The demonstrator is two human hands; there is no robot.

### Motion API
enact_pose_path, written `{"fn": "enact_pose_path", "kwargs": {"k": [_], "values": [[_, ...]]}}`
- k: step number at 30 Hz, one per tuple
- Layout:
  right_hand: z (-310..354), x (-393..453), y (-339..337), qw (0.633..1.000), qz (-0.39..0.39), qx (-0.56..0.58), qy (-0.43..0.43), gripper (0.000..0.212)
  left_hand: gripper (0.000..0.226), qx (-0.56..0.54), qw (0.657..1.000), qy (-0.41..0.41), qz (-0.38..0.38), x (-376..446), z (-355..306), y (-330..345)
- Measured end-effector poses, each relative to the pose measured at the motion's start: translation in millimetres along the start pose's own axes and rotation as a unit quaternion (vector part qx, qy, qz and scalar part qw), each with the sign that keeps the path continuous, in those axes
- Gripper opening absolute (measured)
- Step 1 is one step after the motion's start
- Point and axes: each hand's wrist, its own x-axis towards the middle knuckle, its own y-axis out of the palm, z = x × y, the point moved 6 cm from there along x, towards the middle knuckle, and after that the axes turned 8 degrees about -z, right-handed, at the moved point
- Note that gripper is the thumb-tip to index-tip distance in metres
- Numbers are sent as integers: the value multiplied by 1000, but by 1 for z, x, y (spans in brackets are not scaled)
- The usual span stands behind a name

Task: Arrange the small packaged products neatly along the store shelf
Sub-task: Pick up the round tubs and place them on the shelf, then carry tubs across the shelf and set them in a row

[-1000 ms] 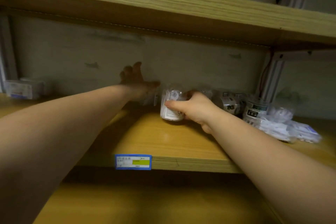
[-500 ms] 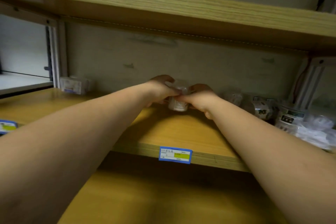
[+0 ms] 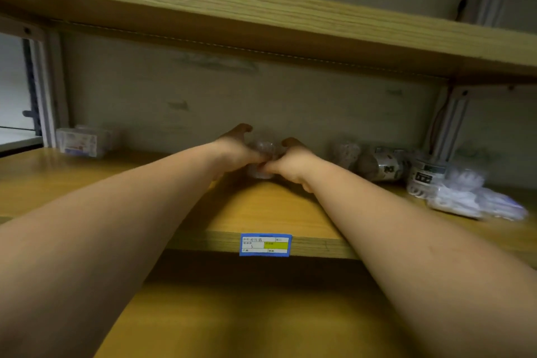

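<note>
It's dim in here under the upper shelf (image 3: 261,11), everything cast yellowish-green. The wide lens bows the shelf edges, and the packets at the right (image 3: 476,203) smear with motion blur. Daylight shows only far left.

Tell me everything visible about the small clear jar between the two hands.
The small clear jar looks like transparent plastic with pale, blurred contents. It stands upright on the wooden shelf, near the back wall. The left hand and right hand cup it from either side, hiding most of it. Any label is unreadable.
</note>
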Motion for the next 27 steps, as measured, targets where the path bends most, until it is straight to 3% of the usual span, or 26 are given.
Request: {"fn": "enact_pose_path", "kwargs": {"k": [3,5,8,12,15,19,24,27], "values": [[-7,-14,-18,997,-3,-69,-16,88,94,20,993,63,-100,-7,-21,-9],[-15,-25,-36,993,-15,-110,-26,85,80,46,979,121,-160,-14,-44,-11],[-29,-43,-73,981,-36,-184,-47,70,55,59,960,212,-171,-27,-87,8],[-55,-62,-149,947,-148,-276,-79,42,50,55,954,284,-78,-39,-141,66],[-83,-71,-210,913,-225,-334,-66,33,64,79,961,261,43,-44,-169,121],[-128,-76,-270,888,-284,-362,-14,37,65,85,969,198,123,-41,-198,182],[-177,-80,-288,921,-243,-298,59,46,70,60,973,154,162,-30,-232,232],[-180,-82,-270,939,-162,-300,41,58,41,26,983,130,130,-19,-242,248]]}}
